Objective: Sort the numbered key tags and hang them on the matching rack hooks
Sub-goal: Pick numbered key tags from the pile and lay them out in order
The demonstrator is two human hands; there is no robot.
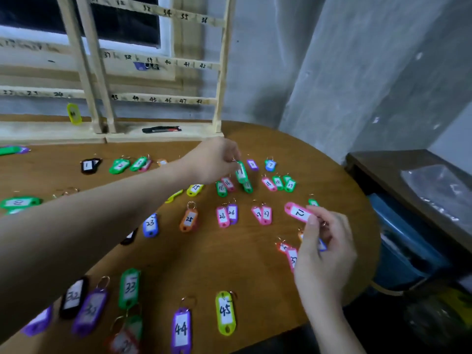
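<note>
44 on purple tag (181,328), 45 on yellow-green tag (225,312)

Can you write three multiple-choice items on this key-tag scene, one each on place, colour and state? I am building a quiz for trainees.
1. Where does the marker pen lie?
A. on the rack base
B. among the tags
C. in a hand

2. What colour is tag 45?
A. pink
B. yellow-green
C. black

3. What is the right hand doing?
A. lying flat
B. hanging idle
C. pinching a pink tag

Key: 1 A, the pen rests on the wooden rack base. 2 B, its shell is yellow-green. 3 C, thumb and fingers hold the pink tag above the table.
</note>
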